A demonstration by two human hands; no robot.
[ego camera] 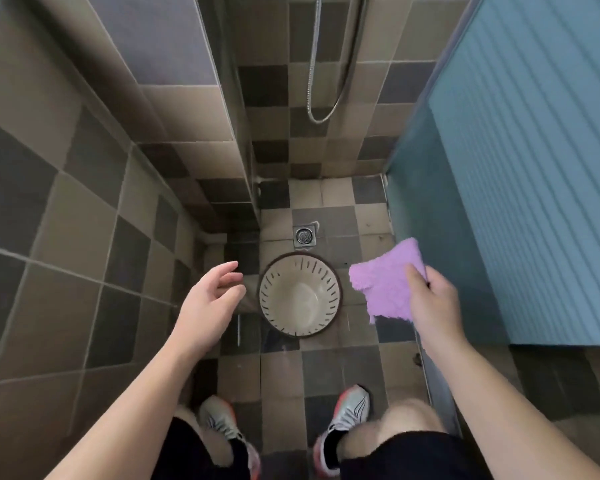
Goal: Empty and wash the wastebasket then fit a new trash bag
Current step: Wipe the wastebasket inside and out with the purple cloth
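- Tiled floor (326, 368), checkered brown and tan, fills centre and lower frame; blue ribbed panel (520, 168) takes the right side; tiled walls at left and top.
- Wastebasket (300, 294), cream with slotted wall and dark rim, stands upright at frame centre on the floor, just below the drain (305, 235). No bag or rubbish visible inside.
- Purple cloth (383, 282), right of centre, hangs over the floor just right of the basket rim, not touching it.
- Right hand (430, 299) pinches the cloth at its right edge, thumb on top.
- Left hand (212, 296), left of centre, fingers loosely spread, holding nothing; near the basket rim but apart from it.
- Judged step: wiping the basket. Steady the rim with the left hand, bunch the cloth fuller into the palm, wipe the bottom first, then up the slotted wall.
- Shower hose (321, 109) loops at top centre; its head is cut off.
- Hard to tell: whether the basket interior is wet; the glare on its bottom is ambiguous. Outer wall hidden. No new trash bag in view.
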